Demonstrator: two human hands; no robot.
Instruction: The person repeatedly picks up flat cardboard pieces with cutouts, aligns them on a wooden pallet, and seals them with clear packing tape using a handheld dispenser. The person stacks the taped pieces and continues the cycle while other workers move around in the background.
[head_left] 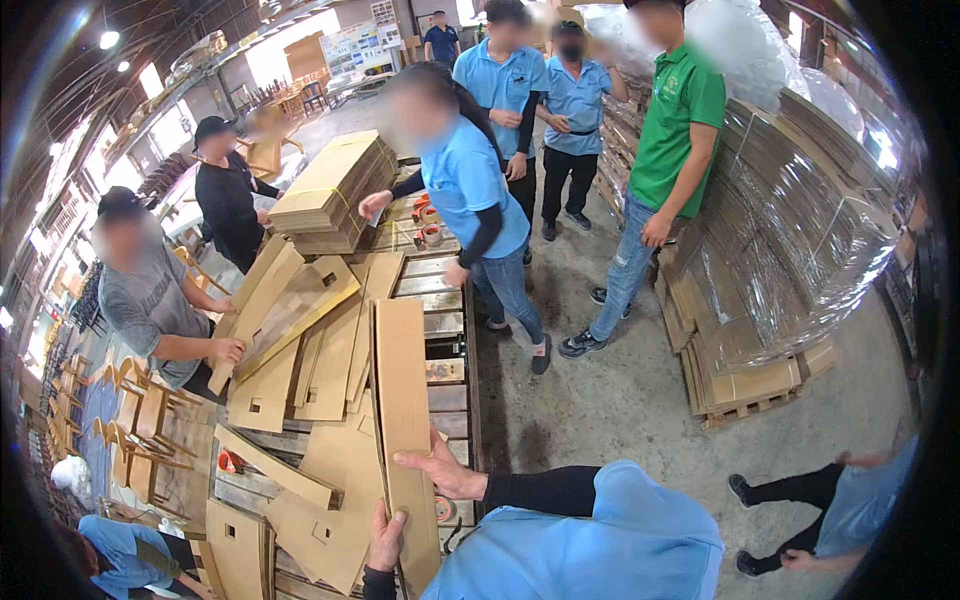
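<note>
A long, narrow folded cardboard piece stretches away in front of me above the table. My right hand grips its right edge, with the thumb lying across the top face and the other fingers partly hidden along the side. Lower down, my left hand closes on the left edge near the near end; its fingers are partly out of sight. Beneath and left of this piece lie flat cardboard sheets with small square cut-outs. A tape roll rests close to the right side of the held piece.
A strapped cardboard stack stands on the far table. At left, a person in grey holds another folded piece. A person in light blue leans over the far right side. Wrapped cardboard stands on a pallet at right.
</note>
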